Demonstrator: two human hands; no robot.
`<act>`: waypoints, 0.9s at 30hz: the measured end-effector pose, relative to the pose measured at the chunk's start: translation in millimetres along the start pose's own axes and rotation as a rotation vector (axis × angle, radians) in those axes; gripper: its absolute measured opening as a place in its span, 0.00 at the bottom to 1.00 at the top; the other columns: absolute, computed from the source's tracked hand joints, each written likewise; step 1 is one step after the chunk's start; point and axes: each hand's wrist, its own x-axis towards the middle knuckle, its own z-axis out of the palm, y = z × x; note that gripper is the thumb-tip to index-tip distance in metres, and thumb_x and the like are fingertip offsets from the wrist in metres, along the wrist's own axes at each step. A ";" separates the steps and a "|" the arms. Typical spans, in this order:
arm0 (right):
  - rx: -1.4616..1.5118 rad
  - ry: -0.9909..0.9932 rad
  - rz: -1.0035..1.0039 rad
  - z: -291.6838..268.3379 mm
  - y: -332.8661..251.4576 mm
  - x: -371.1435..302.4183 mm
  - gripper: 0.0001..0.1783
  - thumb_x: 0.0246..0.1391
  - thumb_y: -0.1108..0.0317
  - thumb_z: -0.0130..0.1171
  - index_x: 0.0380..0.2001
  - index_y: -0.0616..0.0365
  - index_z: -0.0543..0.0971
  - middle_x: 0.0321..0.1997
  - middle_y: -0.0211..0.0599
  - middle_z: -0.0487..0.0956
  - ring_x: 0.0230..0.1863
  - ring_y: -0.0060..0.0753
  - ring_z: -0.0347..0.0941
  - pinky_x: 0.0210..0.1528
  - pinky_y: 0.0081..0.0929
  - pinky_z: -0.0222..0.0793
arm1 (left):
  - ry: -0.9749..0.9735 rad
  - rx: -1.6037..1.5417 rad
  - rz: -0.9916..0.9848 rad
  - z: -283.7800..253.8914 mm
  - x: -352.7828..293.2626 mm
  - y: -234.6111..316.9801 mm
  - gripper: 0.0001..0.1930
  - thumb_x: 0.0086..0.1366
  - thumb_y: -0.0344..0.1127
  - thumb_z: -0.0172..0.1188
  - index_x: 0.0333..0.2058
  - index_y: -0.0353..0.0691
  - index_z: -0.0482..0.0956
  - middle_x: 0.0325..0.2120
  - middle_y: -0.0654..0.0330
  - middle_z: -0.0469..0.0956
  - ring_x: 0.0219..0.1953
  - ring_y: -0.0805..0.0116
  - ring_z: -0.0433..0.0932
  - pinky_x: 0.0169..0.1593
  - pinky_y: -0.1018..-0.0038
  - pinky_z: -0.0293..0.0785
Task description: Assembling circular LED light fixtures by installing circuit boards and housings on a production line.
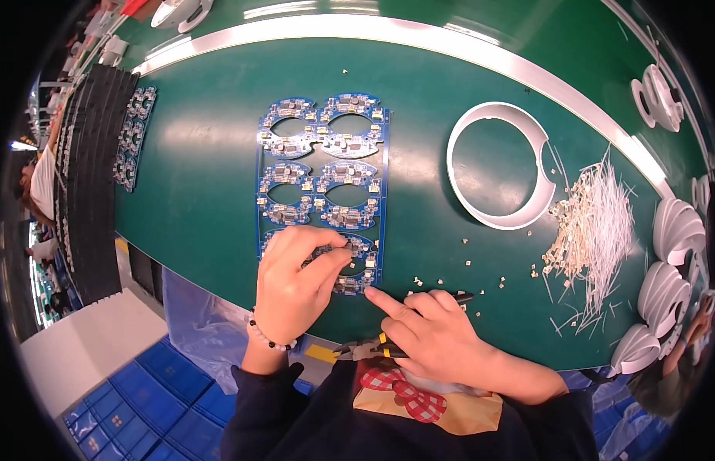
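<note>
A blue circuit board panel (385, 177) lies on the green table, with several ring-shaped boards joined in two columns. My left hand (292, 273) is over its near end, thumb and fingertips pinched together above a near board; whatever they hold is too small to make out. My right hand (434, 334) has its index finger stretched to the panel's near right corner. Its other fingers curl over cutting pliers (361, 351), whose jaws point left at the table's near edge. One dark handle end sticks out beyond the knuckles.
Small pale connectors (467, 263) are scattered right of the panel. A white plastic ring (457, 165) stands beside a heap of white wires (603, 223). Another board strip (135, 138) lies at the left beside a black slatted rack (96, 177). White curved housings (661, 296) line the right edge.
</note>
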 end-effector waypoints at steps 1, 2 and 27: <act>0.002 -0.004 0.001 -0.3 0.3 -0.1 0.07 0.38 0.69 0.54 0.25 0.56 0.73 0.57 0.37 0.70 0.33 0.26 0.62 0.37 0.23 0.55 | -0.008 0.009 0.019 0.6 0.5 -1.2 0.08 0.44 0.23 0.64 0.26 0.38 0.77 0.29 0.63 0.76 0.31 0.63 0.74 0.35 0.70 0.69; 0.003 -0.004 0.003 -0.3 0.4 -0.4 0.07 0.38 0.69 0.54 0.25 0.56 0.73 0.57 0.37 0.70 0.33 0.26 0.62 0.37 0.23 0.55 | -0.016 0.019 0.039 1.2 0.7 -2.0 0.08 0.44 0.23 0.64 0.25 0.38 0.77 0.28 0.64 0.76 0.31 0.63 0.74 0.36 0.70 0.70; -0.043 -0.039 0.008 1.9 -1.7 -2.6 0.15 0.32 0.64 0.59 0.28 0.56 0.73 0.59 0.36 0.68 0.36 0.28 0.62 0.40 0.25 0.55 | -0.038 -0.048 0.105 13.8 1.4 7.6 0.08 0.43 0.23 0.63 0.26 0.37 0.77 0.32 0.63 0.77 0.35 0.65 0.75 0.38 0.71 0.68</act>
